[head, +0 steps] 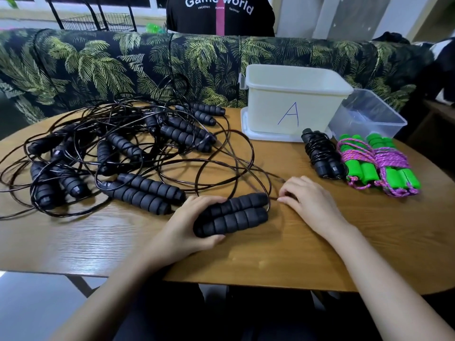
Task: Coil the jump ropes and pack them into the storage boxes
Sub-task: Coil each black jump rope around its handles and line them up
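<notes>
my left hand (188, 225) has fingers curled round the two black foam handles (234, 217) near the front of the table (270, 257). right hand (312, 203) pinches the cord (273, 198) just beside them. i'd pin the handles and wrap snug, drawing slack clear of the tangled pile (110, 148).

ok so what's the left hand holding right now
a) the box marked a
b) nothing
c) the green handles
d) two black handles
d: the left hand is curled round two black handles lying side by side, while the right hand pinches their cord.
</notes>
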